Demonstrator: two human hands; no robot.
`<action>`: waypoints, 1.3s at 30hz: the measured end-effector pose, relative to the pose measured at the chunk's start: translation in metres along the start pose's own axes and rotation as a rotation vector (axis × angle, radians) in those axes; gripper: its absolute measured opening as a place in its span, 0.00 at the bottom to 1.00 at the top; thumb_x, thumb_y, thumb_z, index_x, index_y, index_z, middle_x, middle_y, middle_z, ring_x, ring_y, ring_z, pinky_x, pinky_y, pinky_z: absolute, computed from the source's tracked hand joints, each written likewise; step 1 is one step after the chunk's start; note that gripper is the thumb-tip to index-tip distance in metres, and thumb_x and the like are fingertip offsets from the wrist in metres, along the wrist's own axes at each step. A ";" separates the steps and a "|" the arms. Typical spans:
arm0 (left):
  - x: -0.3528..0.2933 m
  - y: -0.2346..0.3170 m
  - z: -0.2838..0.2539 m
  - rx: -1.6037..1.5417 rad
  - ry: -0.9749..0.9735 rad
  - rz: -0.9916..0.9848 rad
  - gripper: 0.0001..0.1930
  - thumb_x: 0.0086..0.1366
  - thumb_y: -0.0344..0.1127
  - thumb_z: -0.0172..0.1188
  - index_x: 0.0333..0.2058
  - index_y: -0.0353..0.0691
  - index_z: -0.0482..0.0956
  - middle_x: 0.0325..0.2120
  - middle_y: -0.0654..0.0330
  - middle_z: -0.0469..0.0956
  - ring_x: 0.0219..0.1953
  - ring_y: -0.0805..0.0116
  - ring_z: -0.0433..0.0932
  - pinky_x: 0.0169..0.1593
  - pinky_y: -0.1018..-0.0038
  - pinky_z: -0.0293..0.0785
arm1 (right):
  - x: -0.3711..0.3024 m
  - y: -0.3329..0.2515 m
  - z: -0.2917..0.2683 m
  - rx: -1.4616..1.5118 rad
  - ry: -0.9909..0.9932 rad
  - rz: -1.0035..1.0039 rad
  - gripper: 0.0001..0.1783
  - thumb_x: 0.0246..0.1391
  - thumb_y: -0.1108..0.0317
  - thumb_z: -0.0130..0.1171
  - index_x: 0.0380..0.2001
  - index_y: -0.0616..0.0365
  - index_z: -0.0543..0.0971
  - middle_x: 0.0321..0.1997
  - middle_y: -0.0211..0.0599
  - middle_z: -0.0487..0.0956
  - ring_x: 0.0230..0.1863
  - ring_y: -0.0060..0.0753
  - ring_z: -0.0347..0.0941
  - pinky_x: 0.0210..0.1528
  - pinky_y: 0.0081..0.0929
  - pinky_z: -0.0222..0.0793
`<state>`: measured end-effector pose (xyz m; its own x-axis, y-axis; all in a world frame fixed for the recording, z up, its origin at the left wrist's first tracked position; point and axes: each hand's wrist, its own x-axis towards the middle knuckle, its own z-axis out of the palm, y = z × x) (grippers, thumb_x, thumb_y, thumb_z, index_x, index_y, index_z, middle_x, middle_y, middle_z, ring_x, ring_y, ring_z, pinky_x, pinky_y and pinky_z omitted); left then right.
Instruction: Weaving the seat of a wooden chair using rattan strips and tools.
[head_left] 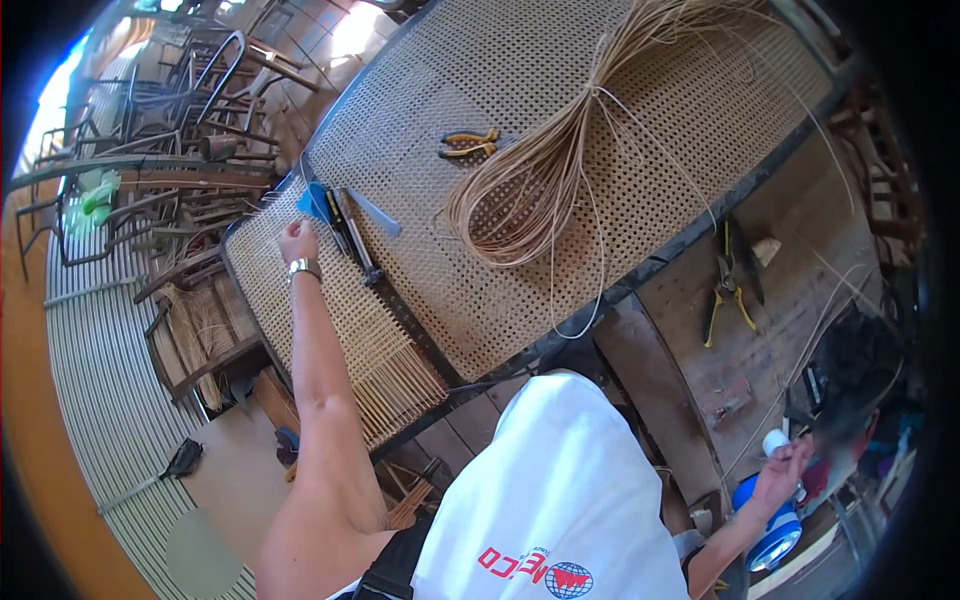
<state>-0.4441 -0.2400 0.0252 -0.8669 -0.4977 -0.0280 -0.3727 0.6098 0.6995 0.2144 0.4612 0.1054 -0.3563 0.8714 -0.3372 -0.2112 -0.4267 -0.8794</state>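
My left hand (297, 242) is closed in a pinch at the far left part of a woven cane panel (330, 300); whatever its fingers grip is too small to make out. Loose parallel cane strands (400, 385) show along the panel's near side. Close to that hand lie a blue piece (314, 202), a black-handled tool (350, 232) and a pale blue plastic strip (376, 213). Off to the right, my right hand (783, 475) is raised with its fingers drawn together, beside a small white cup-like thing (774, 442). What it holds, if anything, is unclear.
A tied bundle of cane strands (540, 190) lies on the panel, near yellow-and-black cutters (469, 144). Yellow-and-black pliers (728, 300) rest on a wooden board (690, 360). Another person (850, 380) is at the right, close to a blue-and-white container (772, 535). Chair frames (200, 110) are piled left.
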 end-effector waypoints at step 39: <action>-0.074 0.118 0.099 -0.316 -0.406 0.227 0.13 0.66 0.37 0.56 0.46 0.37 0.70 0.30 0.60 0.76 0.27 0.69 0.73 0.32 0.76 0.73 | -0.109 0.133 0.020 -0.073 0.561 0.387 0.07 0.59 0.64 0.61 0.38 0.53 0.76 0.21 0.23 0.70 0.15 0.14 0.61 0.16 0.14 0.54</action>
<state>-0.4567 -0.0700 0.0394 -0.9949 -0.0596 -0.0809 -0.0987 0.4283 0.8982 0.2074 0.3048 0.0321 0.1354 0.6615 -0.7376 -0.0946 -0.7324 -0.6742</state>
